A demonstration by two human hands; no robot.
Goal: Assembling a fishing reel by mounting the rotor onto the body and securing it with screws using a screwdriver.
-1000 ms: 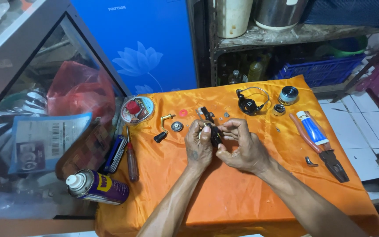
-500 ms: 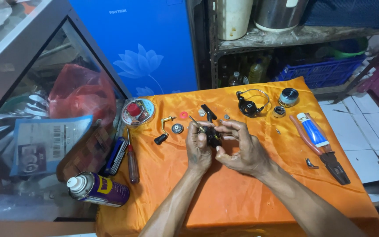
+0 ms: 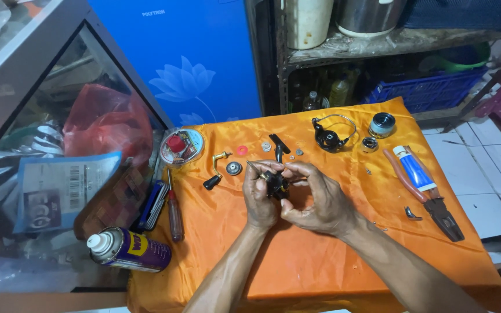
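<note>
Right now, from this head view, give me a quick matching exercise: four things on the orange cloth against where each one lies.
Things:
1. spray can
2. blue tube
3. screwdriver
4. small black part

Places:
A. held between both hands
B. right side, lying on the pliers
C. near left corner, on its side
D. left edge of the cloth, beside the glass case

Pairs: 1-C, 2-B, 3-D, 4-A

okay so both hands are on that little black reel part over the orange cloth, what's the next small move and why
Probably keep the left hand steady on the black reel part and let the right hand work its fingertips at the part's top. Both hands already pinch it above the orange cloth, and the loose small parts, like the round metal gear, lie apart on the cloth, so nothing else is in hand.
</note>
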